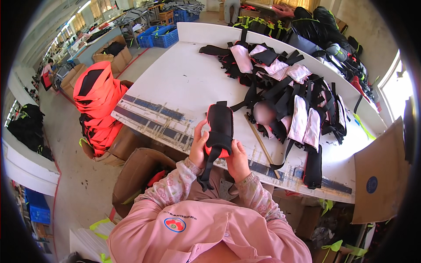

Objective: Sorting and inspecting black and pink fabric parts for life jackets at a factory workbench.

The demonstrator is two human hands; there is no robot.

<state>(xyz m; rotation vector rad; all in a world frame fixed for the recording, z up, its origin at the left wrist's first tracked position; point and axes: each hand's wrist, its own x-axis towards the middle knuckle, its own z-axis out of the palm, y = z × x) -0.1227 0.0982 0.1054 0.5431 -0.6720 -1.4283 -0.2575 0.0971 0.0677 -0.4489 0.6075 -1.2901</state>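
Both my hands hold a black padded strap piece with red-orange edging [220, 120] in front of me, over the near edge of the white table [175, 79]. My left hand [198, 147] grips its left side, thumb on the front. On the lower right side, the fingers of my right hand [238, 160] are closed around its edge. A narrow black webbing strap [210, 164] hangs down from the piece between my hands. To the right lies a heap of black strap pieces [280, 94], several with pale pink panels [299, 118]. A thin wooden stick [262, 147] rests between this heap and my right hand.
Stacked red-orange and black pieces [94, 101] rise left of the table. An opened cardboard box [136, 168] stands below its near edge; a cardboard panel [379, 175] is at the right. A low white board [307, 52] borders the far side. Blue crates [165, 37] sit beyond.
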